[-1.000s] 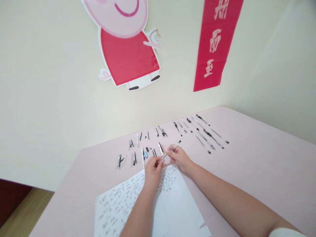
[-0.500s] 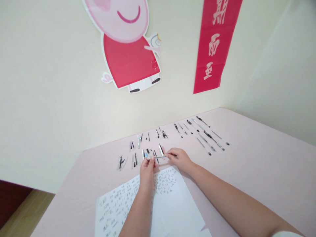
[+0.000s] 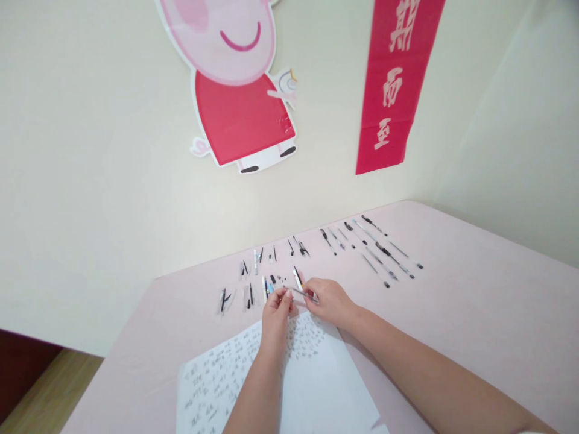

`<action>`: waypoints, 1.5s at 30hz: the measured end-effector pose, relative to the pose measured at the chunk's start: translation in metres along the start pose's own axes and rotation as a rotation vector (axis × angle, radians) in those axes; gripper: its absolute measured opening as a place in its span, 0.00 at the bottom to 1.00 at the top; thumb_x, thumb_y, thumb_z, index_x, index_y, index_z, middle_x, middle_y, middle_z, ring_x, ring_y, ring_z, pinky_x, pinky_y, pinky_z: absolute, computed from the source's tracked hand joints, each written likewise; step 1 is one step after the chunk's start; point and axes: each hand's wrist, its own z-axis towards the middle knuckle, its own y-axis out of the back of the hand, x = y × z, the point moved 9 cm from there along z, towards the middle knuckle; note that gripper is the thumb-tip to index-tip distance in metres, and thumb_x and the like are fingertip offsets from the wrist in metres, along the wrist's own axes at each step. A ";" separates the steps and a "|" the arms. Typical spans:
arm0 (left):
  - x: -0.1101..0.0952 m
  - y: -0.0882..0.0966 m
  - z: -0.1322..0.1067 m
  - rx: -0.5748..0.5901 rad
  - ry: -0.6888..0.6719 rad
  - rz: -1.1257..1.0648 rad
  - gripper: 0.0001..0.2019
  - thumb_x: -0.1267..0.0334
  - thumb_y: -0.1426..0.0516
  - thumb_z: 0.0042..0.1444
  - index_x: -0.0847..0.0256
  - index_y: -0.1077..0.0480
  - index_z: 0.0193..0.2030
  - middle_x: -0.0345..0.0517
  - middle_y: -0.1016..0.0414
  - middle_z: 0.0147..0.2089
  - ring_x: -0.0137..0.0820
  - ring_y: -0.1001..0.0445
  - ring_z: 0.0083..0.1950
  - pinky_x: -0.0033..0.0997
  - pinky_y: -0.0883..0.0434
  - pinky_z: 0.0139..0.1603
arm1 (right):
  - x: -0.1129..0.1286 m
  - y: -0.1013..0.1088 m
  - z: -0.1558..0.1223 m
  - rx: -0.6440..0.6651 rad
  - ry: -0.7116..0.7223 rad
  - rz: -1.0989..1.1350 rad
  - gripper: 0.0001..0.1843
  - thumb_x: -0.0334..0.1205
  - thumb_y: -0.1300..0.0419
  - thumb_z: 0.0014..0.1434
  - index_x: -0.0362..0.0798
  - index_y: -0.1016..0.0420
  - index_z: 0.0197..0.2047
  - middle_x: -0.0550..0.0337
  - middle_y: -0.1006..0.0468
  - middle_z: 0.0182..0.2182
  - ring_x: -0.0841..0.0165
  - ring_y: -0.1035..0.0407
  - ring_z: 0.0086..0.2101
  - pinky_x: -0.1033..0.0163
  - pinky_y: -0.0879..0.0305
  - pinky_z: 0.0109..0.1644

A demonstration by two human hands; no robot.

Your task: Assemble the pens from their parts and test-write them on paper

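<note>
Both my hands meet over the far edge of a written sheet of paper (image 3: 289,374) on the pink table (image 3: 474,313). My right hand (image 3: 328,300) pinches a thin clear pen (image 3: 301,292) that lies nearly level. My left hand (image 3: 277,313) is closed with its fingertips on the pen's left end. Just beyond the hands lie several small pen parts (image 3: 269,283), caps and tips in loose rows.
A row of several whole pens and refills (image 3: 377,250) lies at the far right of the table. A cartoon pig cut-out (image 3: 235,84) and a red banner (image 3: 391,84) hang on the cream wall. Wooden floor (image 3: 40,398) shows at the lower left.
The pen went from tilted to nearly level between my hands. My left hand slid left along it, then came back in to its end. The view shifted slightly.
</note>
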 end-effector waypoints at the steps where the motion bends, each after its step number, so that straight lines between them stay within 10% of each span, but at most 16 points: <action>1: 0.001 0.000 0.000 -0.004 0.010 -0.002 0.14 0.54 0.39 0.45 0.62 0.31 0.35 0.36 0.33 0.24 0.22 0.37 0.24 0.22 0.40 0.27 | -0.007 0.001 0.001 0.022 -0.055 -0.051 0.07 0.36 0.47 0.54 0.46 0.29 0.34 0.57 0.24 0.31 0.69 0.31 0.32 0.67 0.43 0.35; 8: 0.000 -0.002 -0.001 -0.006 0.018 0.013 0.17 0.52 0.38 0.42 0.62 0.31 0.34 0.36 0.34 0.24 0.22 0.37 0.23 0.23 0.39 0.27 | -0.073 0.015 -0.006 0.260 -0.411 -0.337 0.13 0.36 0.49 0.53 0.42 0.25 0.36 0.45 0.23 0.35 0.60 0.29 0.37 0.63 0.41 0.36; 18: 0.001 -0.004 -0.001 0.019 0.025 0.020 0.17 0.51 0.38 0.41 0.62 0.32 0.31 0.36 0.35 0.22 0.22 0.37 0.22 0.23 0.40 0.25 | -0.138 0.046 -0.022 0.208 -0.704 -0.441 0.15 0.35 0.50 0.55 0.40 0.26 0.42 0.40 0.24 0.41 0.56 0.30 0.43 0.58 0.38 0.41; 35: -0.002 -0.006 -0.003 0.024 0.027 0.016 0.16 0.52 0.38 0.41 0.61 0.33 0.29 0.34 0.36 0.21 0.22 0.38 0.22 0.23 0.41 0.25 | -0.144 0.054 -0.025 0.092 -0.751 -0.448 0.13 0.36 0.52 0.58 0.39 0.32 0.43 0.41 0.24 0.37 0.56 0.29 0.39 0.60 0.39 0.36; 45: 0.001 -0.002 -0.001 0.007 0.021 0.062 0.14 0.52 0.39 0.42 0.61 0.33 0.27 0.36 0.34 0.22 0.23 0.35 0.23 0.23 0.40 0.26 | -0.080 0.036 -0.002 0.008 -0.347 -0.312 0.11 0.35 0.53 0.59 0.45 0.31 0.37 0.51 0.25 0.35 0.64 0.31 0.36 0.64 0.46 0.36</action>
